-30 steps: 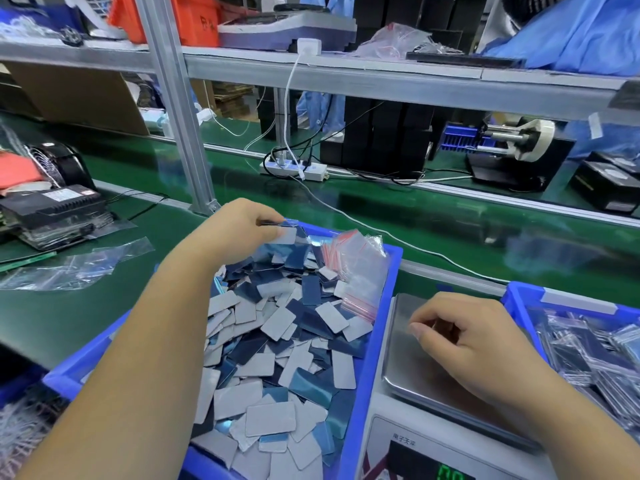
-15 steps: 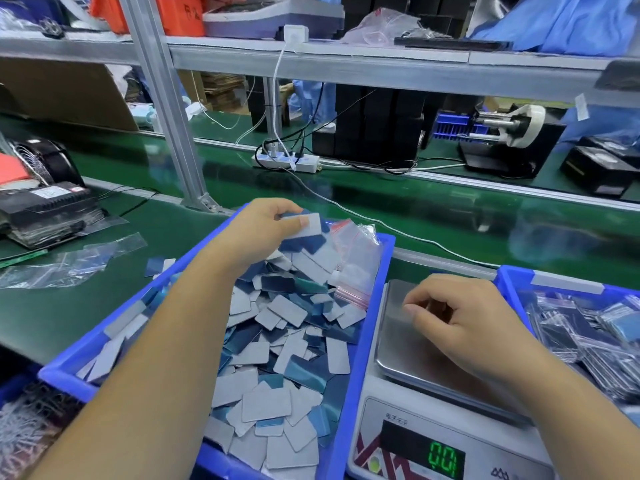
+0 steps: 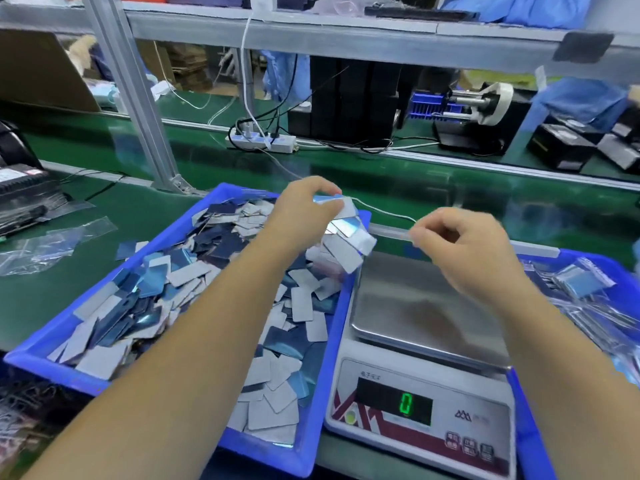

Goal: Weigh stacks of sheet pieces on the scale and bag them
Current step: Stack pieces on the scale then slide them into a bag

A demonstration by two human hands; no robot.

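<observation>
My left hand (image 3: 304, 209) has come up out of the blue tray (image 3: 194, 220) since a moment ago, when it was still down among the loose sheet pieces (image 3: 180, 292) at the tray's far edge; now it grips a small clutch of sheet pieces (image 3: 349, 237), fanned and blurred, above the tray's corner at about twelve o'clock from the scale's steel pan (image 3: 426, 306); a few pieces seem to hang or fall below the grip, though I cannot tell which; my right hand (image 3: 464, 251) has lifted off the pan, where it rested half a second back, and its fingers are curled with thumb and forefinger pinched together at about three o'clock from the held pieces; what it pinches, if anything, I cannot make out; the pan of the scale (image 3: 422, 403) is bare and the green display (image 3: 406, 403) reads 0, where it earlier showed more digits; the second blue tray (image 3: 623, 289), at three o'clock from the scale, holds filled clear bags (image 3: 585, 282); empty clear bags (image 3: 52, 244) lie on the green belt (image 3: 242, 168) at nine o'clock from the first tray.
</observation>
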